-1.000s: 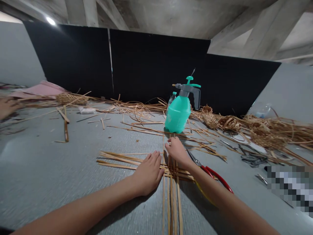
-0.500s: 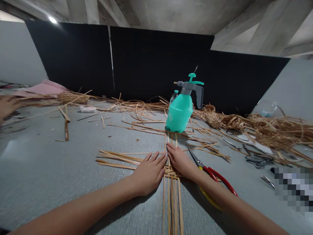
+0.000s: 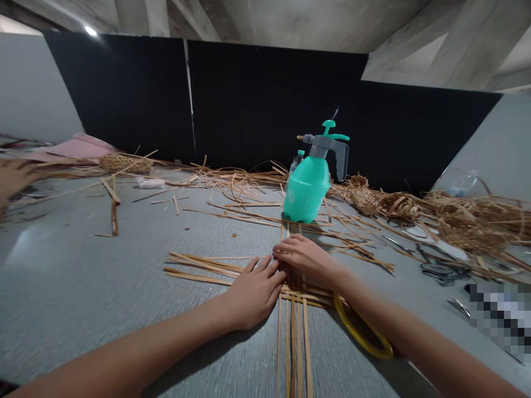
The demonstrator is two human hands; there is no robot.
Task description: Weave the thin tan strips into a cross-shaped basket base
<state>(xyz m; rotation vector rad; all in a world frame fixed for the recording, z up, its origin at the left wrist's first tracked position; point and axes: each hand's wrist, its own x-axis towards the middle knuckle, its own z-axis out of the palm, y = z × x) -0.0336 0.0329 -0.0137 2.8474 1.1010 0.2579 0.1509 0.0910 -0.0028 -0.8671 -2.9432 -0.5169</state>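
Flat, thin strips [image 3: 292, 342], like split bamboo or cane, cross in a small woven patch on the grey table. My left hand [image 3: 253, 293] lies flat on the sideways strips at the patch's left, fingers stretched out. Over the far part of the weave, my right hand [image 3: 307, 257] has its fingers bent and together, tips beside the left fingertips. Whatever they pinch is hidden. Under my right forearm lies a pair of scissors with a yellow inner handle [image 3: 365, 337]; its blades are covered.
A green pump sprayer [image 3: 307, 188] stands beyond the weave, a clear bottle [image 3: 296, 163] behind it. Loose strips [image 3: 240, 182] line the black partition. Woven pieces [image 3: 398, 205] and dark-handled scissors [image 3: 440, 271] lie right. Another person's hand [image 3: 16, 176] is far left.
My right hand has lifted and turned leftward, its fingers now bent near the left fingertips. Its forearm now covers the scissor blades. My left hand stays in place.
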